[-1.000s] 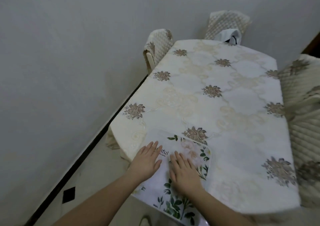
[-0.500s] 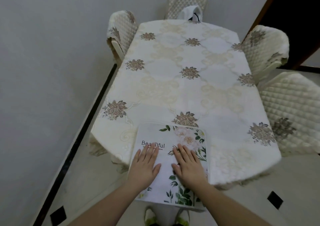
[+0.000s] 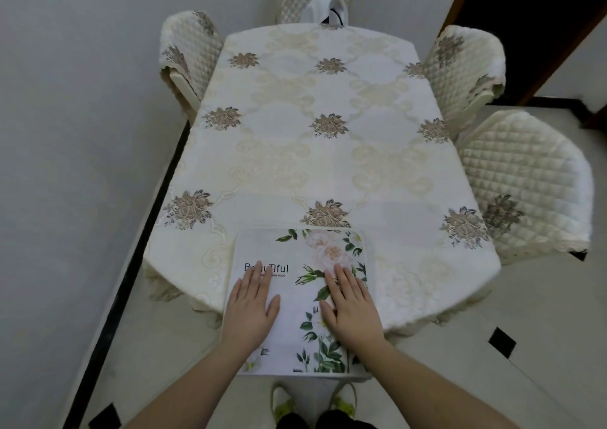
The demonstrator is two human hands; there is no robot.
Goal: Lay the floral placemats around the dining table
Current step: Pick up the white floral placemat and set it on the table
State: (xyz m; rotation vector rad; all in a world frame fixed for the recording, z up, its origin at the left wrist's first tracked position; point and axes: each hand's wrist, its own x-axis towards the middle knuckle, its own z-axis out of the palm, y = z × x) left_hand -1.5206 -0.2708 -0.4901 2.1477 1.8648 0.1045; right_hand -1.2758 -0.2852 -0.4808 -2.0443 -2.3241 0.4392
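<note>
A white rectangular placemat printed with green leaves and pink flowers (image 3: 302, 297) is pressed flat at the near end of the cream embroidered-cloth table (image 3: 328, 153) by the left hand (image 3: 251, 310) and right hand (image 3: 351, 310), both spread, grasping nothing. The near edge is seen overhanging, so a forward push is probably called for next.

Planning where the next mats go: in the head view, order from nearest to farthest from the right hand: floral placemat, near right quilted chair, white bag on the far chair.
1. Floral placemat, under the right hand.
2. Near right quilted chair, right side.
3. White bag, far end.
</note>
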